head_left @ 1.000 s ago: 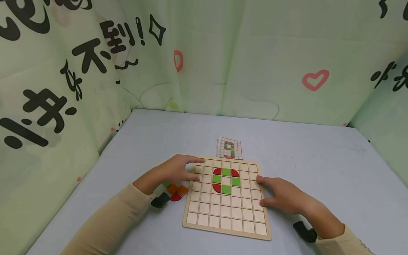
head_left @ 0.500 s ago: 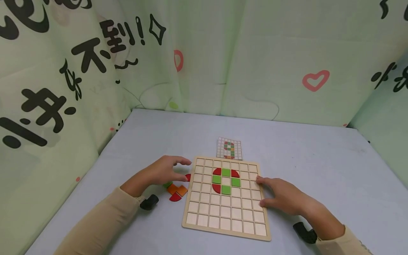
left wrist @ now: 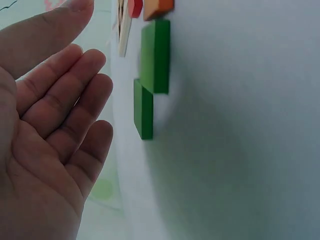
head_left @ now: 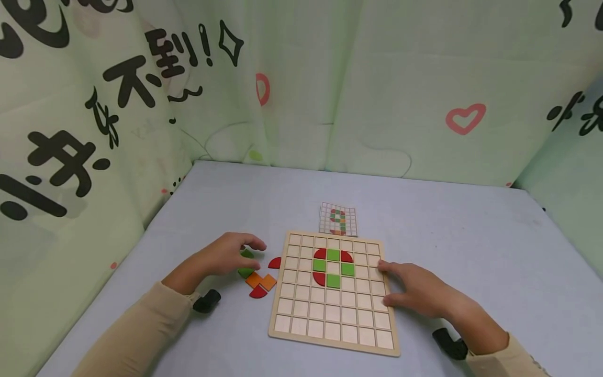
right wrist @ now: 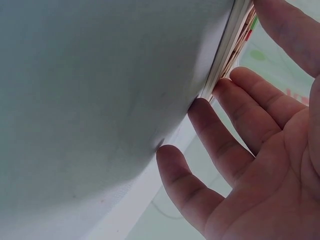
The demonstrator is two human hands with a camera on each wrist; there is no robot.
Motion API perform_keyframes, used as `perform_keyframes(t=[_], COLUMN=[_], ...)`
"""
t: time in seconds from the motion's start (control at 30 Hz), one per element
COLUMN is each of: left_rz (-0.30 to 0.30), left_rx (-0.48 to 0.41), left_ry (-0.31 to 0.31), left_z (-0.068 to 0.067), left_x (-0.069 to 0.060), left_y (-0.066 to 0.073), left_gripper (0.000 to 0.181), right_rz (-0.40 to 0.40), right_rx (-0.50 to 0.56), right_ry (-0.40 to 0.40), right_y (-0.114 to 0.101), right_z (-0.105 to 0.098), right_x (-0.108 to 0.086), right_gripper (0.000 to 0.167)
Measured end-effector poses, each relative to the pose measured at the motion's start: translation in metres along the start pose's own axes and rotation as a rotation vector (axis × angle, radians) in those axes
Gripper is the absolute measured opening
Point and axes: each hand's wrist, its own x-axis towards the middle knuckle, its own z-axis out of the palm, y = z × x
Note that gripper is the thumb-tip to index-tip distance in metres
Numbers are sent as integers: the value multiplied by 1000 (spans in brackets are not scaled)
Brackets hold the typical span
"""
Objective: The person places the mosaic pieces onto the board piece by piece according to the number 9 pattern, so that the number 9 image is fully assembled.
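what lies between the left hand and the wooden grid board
The head view shows a red piece between the left hand and the board, close to the board; two orange pieces lie nearer the person.

Black characters [head_left: 163, 61] on the pale green curtain [head_left: 391, 73] read "不到!", beside a four-pointed star outline [head_left: 231, 43]; further lettering stays unclear.

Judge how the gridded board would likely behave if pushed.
The board is probably stiff, as its edges run straight. Lying flat on the table, it seems unlikely to roll or tip. Being thin, it may be light.
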Motion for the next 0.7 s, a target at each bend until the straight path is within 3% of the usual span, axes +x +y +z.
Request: perform_keyframes(t=[0.17, 0.7], left_rz=[-31, -29], left_rx=[-2, -15], left_ry=[12, 33], left_z=[-3, -4], left_x=[-2, 4], left_y=[-8, -24], left_gripper=[37, 32], right_rz=[-4, 15], right_rx=[-2, 16], right_ry=[1, -11], right_y=[0, -1], right_z=[0, 0], right_x=[0, 0], right_gripper=[74, 75])
